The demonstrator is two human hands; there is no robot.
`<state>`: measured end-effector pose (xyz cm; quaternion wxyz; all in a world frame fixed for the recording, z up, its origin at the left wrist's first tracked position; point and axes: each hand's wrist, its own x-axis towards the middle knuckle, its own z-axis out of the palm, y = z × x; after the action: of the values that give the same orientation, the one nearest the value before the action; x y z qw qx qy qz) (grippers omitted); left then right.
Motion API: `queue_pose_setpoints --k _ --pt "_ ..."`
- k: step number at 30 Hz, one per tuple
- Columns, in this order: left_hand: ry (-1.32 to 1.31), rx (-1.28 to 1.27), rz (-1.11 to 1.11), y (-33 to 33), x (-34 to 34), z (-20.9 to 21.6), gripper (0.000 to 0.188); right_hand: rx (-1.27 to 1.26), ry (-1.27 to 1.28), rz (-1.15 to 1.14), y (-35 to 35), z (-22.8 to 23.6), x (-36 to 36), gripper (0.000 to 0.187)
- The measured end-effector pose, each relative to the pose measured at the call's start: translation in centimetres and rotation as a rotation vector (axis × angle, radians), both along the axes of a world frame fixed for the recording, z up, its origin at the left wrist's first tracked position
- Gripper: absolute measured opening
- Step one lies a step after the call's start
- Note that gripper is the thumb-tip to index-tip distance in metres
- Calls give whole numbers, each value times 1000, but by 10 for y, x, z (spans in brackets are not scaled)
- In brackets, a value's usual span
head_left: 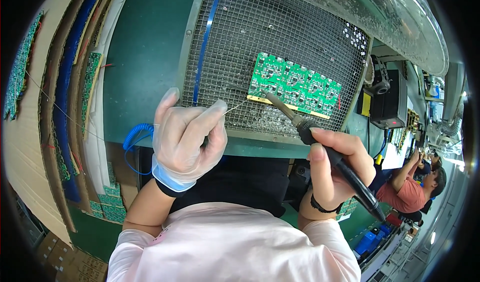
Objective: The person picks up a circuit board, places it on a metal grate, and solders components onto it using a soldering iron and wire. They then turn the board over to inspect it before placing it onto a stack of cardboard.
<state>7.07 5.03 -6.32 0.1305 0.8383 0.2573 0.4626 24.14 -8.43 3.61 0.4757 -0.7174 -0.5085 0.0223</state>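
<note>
A: What does the left hand (187, 134) hold?

B: The left hand wears a thin, clear glove with a blue cuff. Its thumb and fingers pinch a thin silver solder wire (235, 107), and the free end of the wire points to the right, toward the near left corner of the green rectangular circuit board (295, 84).

A: And the right hand (336, 168)?

B: The right hand is bare, with a dark band at the wrist. It is closed around the black handle of a soldering iron (320, 144), as one holds a pen. The metal tip of the iron touches the near left corner of the board, very near to the end of the wire.

A: Where does the board lie?

B: It lies flat on a grey metal wire grid (235, 47), which rests on a green work table (145, 52). A blue coiled cord (136, 132) lies on the table just beside the left wrist.

A: What else is there?

B: At the left side, more green boards stand between brown cardboard sheets (30, 132). Far at the right, another person in a red shirt (407, 192) sits at the bench.
</note>
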Motion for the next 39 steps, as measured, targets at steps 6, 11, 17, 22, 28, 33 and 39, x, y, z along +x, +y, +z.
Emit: queue_pose_setpoints --k 6,11,17,22,28,33,39 --pt "-11 11 3 -1 -1 -3 36 -75 -198 82 3 11 -7 20" --pt "-6 3 -2 -1 0 0 35 -76 -255 85 5 14 -9 21" --pt "-22 10 0 -1 0 -2 35 -100 -207 29 10 18 -18 16" --pt "-21 19 -1 0 -1 -3 35 -103 -189 -33 13 17 -22 16" --pt "-37 22 -2 1 1 0 34 61 -108 -196 -23 0 15 14" --pt "-39 15 -8 0 0 -1 33 236 -1 -429 -21 -28 87 19" --pt "-18 20 2 0 1 0 33 102 18 -529 -36 -30 81 22"
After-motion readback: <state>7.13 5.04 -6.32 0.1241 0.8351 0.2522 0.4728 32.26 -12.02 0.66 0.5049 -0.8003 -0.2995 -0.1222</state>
